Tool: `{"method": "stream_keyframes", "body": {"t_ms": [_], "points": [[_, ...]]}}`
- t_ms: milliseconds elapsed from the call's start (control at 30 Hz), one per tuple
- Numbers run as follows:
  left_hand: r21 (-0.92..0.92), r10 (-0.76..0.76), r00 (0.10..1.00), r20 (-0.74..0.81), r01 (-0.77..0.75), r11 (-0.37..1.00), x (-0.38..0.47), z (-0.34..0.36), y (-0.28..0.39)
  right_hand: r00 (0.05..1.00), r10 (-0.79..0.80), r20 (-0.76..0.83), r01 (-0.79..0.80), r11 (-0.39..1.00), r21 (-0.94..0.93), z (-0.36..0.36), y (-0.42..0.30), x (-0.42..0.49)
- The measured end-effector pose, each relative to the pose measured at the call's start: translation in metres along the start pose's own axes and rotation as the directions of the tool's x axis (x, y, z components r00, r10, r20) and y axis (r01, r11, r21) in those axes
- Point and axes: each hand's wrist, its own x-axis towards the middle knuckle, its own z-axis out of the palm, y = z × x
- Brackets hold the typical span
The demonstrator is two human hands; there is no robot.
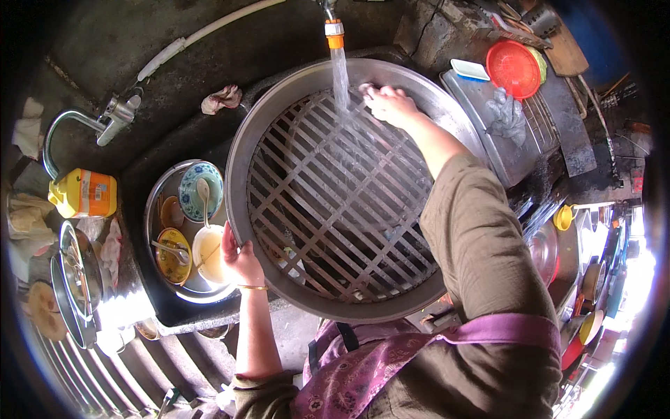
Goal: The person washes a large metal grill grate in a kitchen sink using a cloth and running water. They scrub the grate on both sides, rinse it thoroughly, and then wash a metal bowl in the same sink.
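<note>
A large round metal steamer tier (238, 183) with a slatted base (340, 194) stands tilted over the sink. My left hand (242, 264) holds its lower left rim, thumb on the inside. At the far inner wall, my right hand (390, 107) presses a small greyish scrubber (368, 91), mostly covered by the fingers and blurred. Water (340, 78) runs from an orange-and-white tap nozzle (334, 34) onto the slats just left of that hand.
Left of the tier, a metal basin (152, 209) holds bowls and spoons. A yellow jug (84, 193) stands beside a curved faucet (112, 118). At right are a metal tray (481, 125), a grey glove (506, 115), a brush (469, 69) and a red plastic basket (513, 68).
</note>
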Motion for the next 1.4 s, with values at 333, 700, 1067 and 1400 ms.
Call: {"method": "stream_keyframes", "body": {"t_ms": [333,700,1067,1400], "points": [[-0.066,-0.013,1.000,-0.017,0.012,0.998,0.002,0.004,-0.011,0.498,0.079,0.864,0.010,0.995,-0.097,-0.039,0.084,-0.102],[0.050,0.155,0.986,0.063,-0.159,0.986,0.041,0.027,-0.005,0.994,0.063,0.091,-0.073,0.991,0.113,0.019,-0.082,-0.008],[0.063,0.093,0.996,0.002,-0.093,0.994,0.033,0.034,-0.004,0.416,-0.712,0.566,0.723,0.636,0.268,-0.029,0.025,-0.134],[0.222,0.149,0.988,0.038,-0.154,0.963,0.037,0.027,0.002,0.988,-0.001,0.157,-0.104,0.746,0.657,0.026,-0.142,0.056]]}}
